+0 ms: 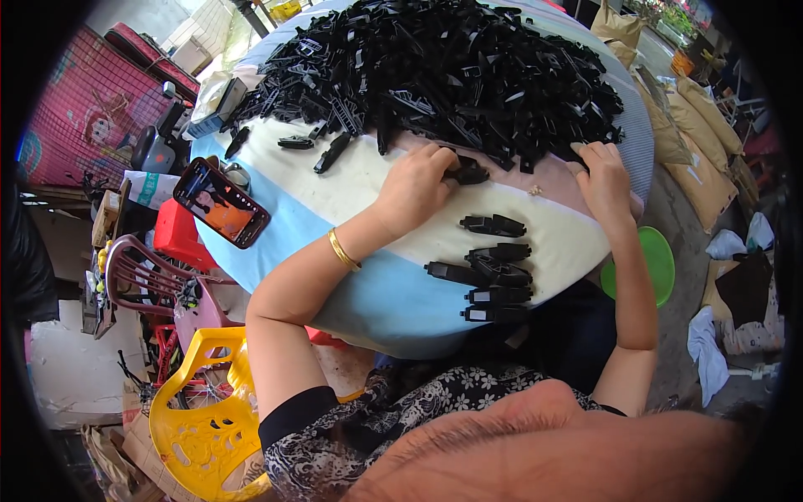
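A large heap of black plastic parts (468,67) covers the far half of a round table (326,205) with a striped cloth. My left hand (418,188) is closed on a black plastic part (470,171) just in front of the heap. At the heap's right edge, the fingers of my right hand (604,182) are bent together; what lies between their tips is too small to make out. Nearer to me, several assembled-looking black parts (493,226) lie in a loose column. A few single parts (333,153) rest left of my left hand.
A phone (222,203) with a lit screen leans at the table's left edge, near a blue tissue box (216,107). A yellow plastic chair (201,410) stands at lower left. On the right are a green basin (657,266) and filled brown sacks (703,180).
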Demonstrator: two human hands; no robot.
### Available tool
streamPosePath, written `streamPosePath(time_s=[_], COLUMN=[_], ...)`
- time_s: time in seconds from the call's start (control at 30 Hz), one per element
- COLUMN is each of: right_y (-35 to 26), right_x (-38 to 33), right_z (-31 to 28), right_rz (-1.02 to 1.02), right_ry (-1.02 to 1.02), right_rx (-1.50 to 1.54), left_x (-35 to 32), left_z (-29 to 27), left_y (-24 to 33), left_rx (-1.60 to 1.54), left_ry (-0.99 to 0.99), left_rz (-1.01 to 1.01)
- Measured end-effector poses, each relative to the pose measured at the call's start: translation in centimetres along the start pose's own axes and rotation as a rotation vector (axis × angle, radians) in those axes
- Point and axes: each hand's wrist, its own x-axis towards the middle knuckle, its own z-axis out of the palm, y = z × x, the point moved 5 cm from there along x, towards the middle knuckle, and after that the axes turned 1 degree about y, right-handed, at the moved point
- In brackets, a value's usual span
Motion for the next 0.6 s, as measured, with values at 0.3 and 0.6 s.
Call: streamPosePath(time_s=[0.3, 0.6], right_y=[-2.3, -8.1], right_x=[0.4, -2.3], right_z=[-2.4, 1.6], right_rz=[-0.143, 0.022], right_ry=[0.245, -0.346], right_rx=[0.055, 0.865], left_x=[-1.0, -1.6], left_z=[1.5, 1.7], left_y=[3.7, 3.7], left_rx=[-0.230, -0.213], left_ry=[-0.127, -0.094], left_rz=[0.180, 0.069])
